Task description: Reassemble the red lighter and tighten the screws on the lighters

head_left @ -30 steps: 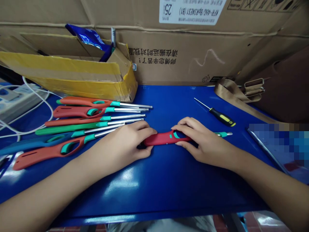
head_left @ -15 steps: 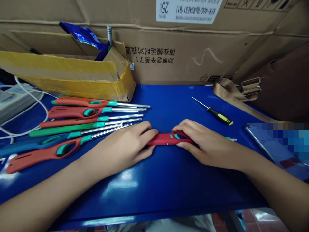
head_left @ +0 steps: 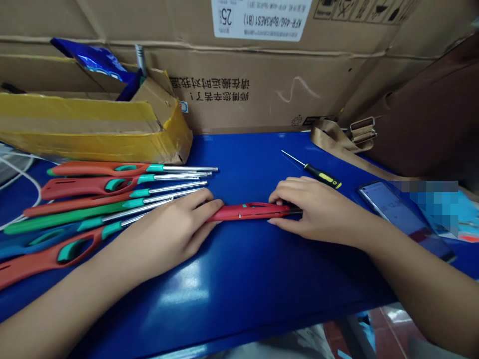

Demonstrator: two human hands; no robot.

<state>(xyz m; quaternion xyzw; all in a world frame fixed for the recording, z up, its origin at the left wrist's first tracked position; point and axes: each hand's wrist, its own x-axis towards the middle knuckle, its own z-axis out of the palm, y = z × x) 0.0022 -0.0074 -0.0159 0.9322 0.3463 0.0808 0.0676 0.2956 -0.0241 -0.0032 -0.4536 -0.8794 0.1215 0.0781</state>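
Note:
A red gas lighter (head_left: pixel 247 212) lies level just over or on the blue table, held from both sides; I cannot tell whether it touches the surface. My left hand (head_left: pixel 190 219) is closed around its left end. The fingers of my right hand (head_left: pixel 307 207) grip the right end, past the finger loop. A thin dark seam runs along the lighter's edge near my right fingers. Its nozzle is hidden by that hand. Beside and behind my left forearm lie several stick lighters, among them an orange one (head_left: pixel 92 168) and a green one (head_left: pixel 75 218).
A screwdriver (head_left: pixel 324 175) lies behind my right hand. Further right are a phone (head_left: pixel 396 209) and a tan strap (head_left: pixel 359 162). An open carton with yellow tape (head_left: pixel 112 144) stands at back left, before a large cardboard box (head_left: pixel 224 60). White cables (head_left: pixel 28 174) run at far left.
The lighter has rolled in my hands, so its narrow seamed edge now shows more. The metal tip seen beyond my right hand is now hidden. The camera view has shifted right.

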